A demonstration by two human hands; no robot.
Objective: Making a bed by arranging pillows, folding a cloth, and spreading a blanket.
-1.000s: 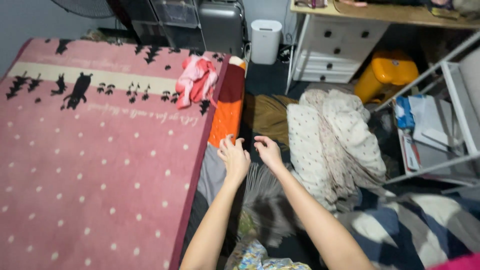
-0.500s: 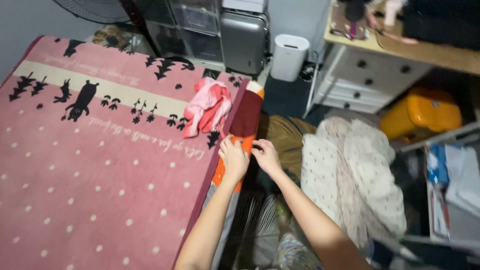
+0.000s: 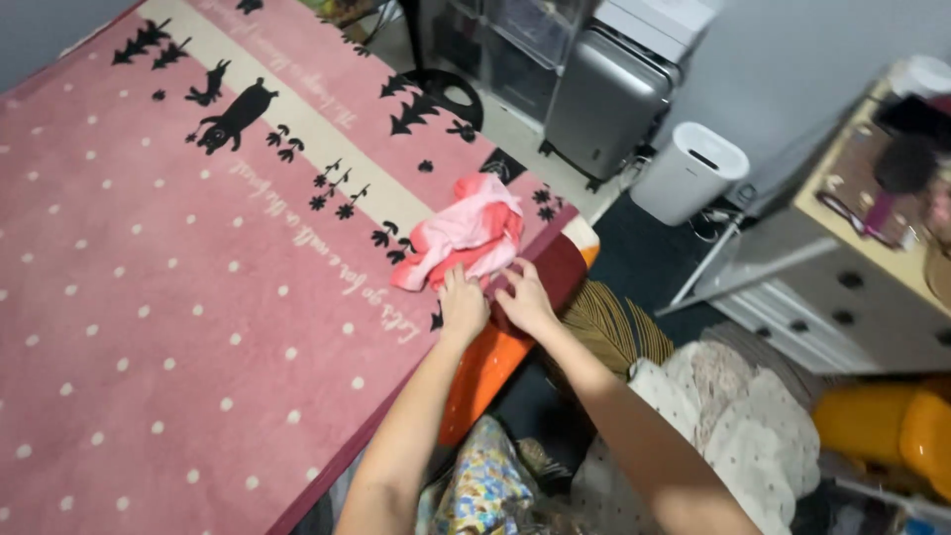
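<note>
Both hands, left [image 3: 463, 302] and right [image 3: 522, 297], grip the pink cloth [image 3: 464, 238] at the bed's [image 3: 149, 297] edge; suitcase [image 3: 604, 99] behind it.

a: what fills the ten o'clock side?
b: a pink dotted blanket [image 3: 149, 327] with black animal and tree shapes.
a: and at twelve?
b: a grey suitcase [image 3: 601, 109] beside clear drawer bins [image 3: 515, 30], against a pale grey wall [image 3: 792, 59].
a: toward two o'clock?
b: a white bin-shaped appliance [image 3: 688, 171] on dark floor [image 3: 644, 267], then a white drawer unit [image 3: 842, 307] with a wooden top.
a: lower right?
b: a yellow stool [image 3: 892, 426] at four, crumpled dotted bedding [image 3: 733, 426] beside it.
</note>
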